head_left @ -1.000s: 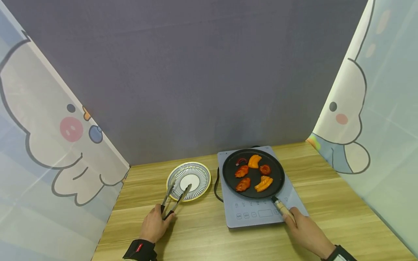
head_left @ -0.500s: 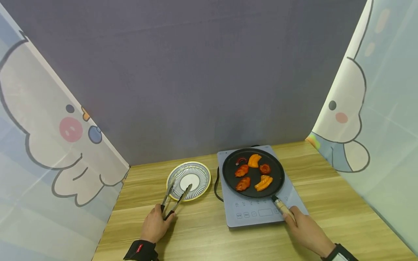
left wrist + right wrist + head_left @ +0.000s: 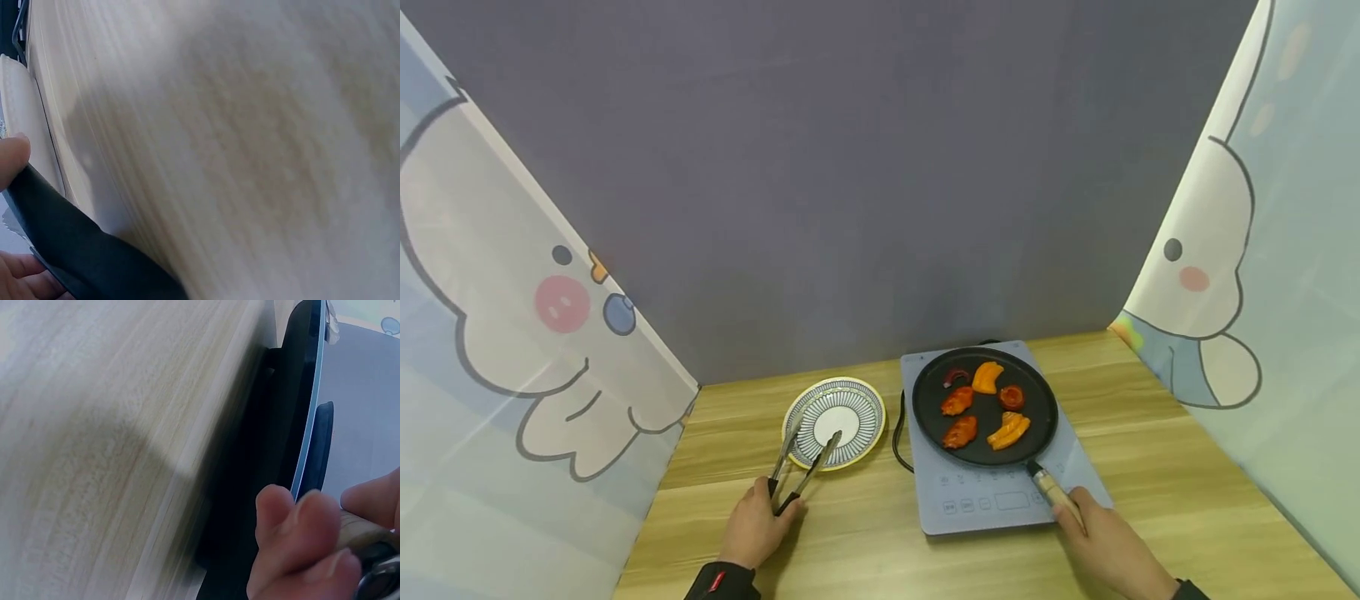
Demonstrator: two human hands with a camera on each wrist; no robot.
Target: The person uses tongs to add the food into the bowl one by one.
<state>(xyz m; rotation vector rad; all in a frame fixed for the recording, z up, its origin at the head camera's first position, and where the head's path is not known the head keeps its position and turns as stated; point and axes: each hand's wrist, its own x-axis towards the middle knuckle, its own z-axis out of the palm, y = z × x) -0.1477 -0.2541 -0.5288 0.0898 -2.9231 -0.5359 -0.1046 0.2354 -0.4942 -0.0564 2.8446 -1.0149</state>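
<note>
My left hand point(image 3: 752, 527) holds a pair of metal tongs point(image 3: 818, 463) by its black grips. Their arms are spread, with both tips over a patterned plate point(image 3: 868, 408); whether they touch it, I cannot tell. In the left wrist view, thumb and fingers lie on a dark tong grip point(image 3: 75, 231). My right hand point(image 3: 1108, 546) grips the wooden handle point(image 3: 1055, 494) of a black frying pan point(image 3: 1037, 433). Its fingers curl round that handle in the right wrist view. Two reddish chicken wings point(image 3: 960, 432), two orange pieces point(image 3: 988, 377), a round red piece point(image 3: 1011, 397) and a dark red curl point(image 3: 957, 377) lie in the pan.
Beneath the pan is a pale blue induction cooker point(image 3: 955, 521) with touch controls. A black cable point(image 3: 898, 442) runs between cooker and plate. Wooden tabletop point(image 3: 850, 550) lies in front. A grey wall point(image 3: 865, 208) stands behind, with cartoon-printed panels point(image 3: 625, 400) at the sides.
The head view has tilted slightly, so everything sits a little lower in it. Both hands keep their hold, and tongs, plate, pan and food stay in the same arrangement.
</note>
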